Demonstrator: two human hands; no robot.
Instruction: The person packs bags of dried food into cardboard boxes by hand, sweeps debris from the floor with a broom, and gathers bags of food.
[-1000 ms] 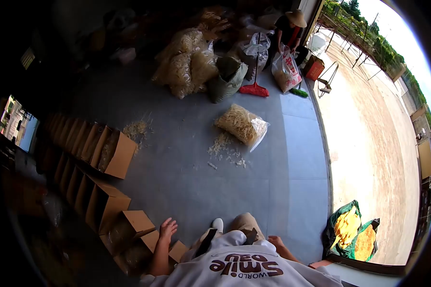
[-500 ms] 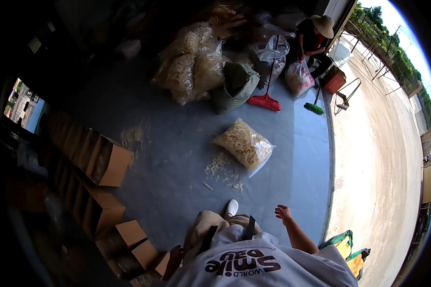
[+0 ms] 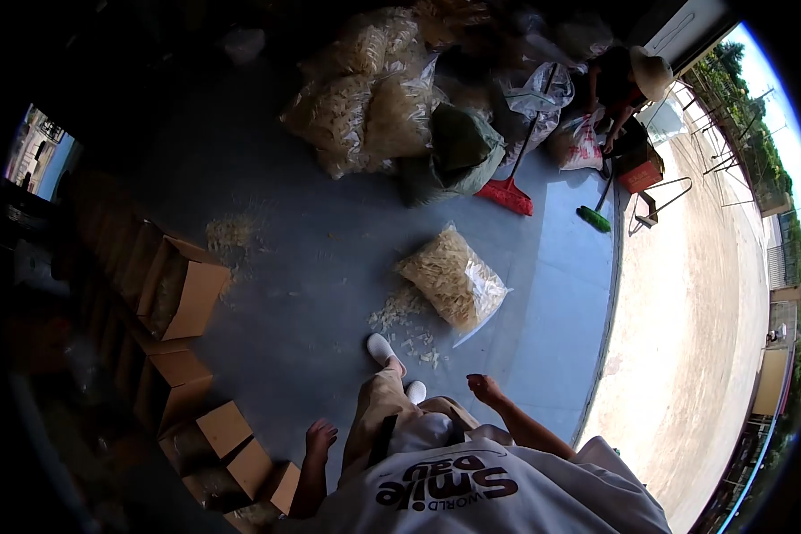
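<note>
My left hand (image 3: 320, 438) hangs beside my left leg, with nothing in it and its fingers a little apart. Out in front of my right side is my right hand (image 3: 483, 389), empty, its fingers loosely curled. Between the hands and farther ahead, a clear plastic bag (image 3: 447, 278) full of pale, flat pieces lies on the floor, nearest to my right hand but not touching it. Some loose pale pieces (image 3: 400, 311) are scattered by the bag, close to my white shoe (image 3: 383, 348).
Open cardboard boxes (image 3: 191, 298) line the left. Large filled bags (image 3: 369, 98), a green sack (image 3: 463, 156), a red broom (image 3: 507, 194) and a green broom (image 3: 594, 219) are at the back. A person in a straw hat (image 3: 651, 73) bends over a white-and-red sack (image 3: 580, 147).
My left foot has come forward, into view. The left hand has moved out from my body; the right hand has swung leftward and its fingers have curled in. The person at the back has bent lower.
</note>
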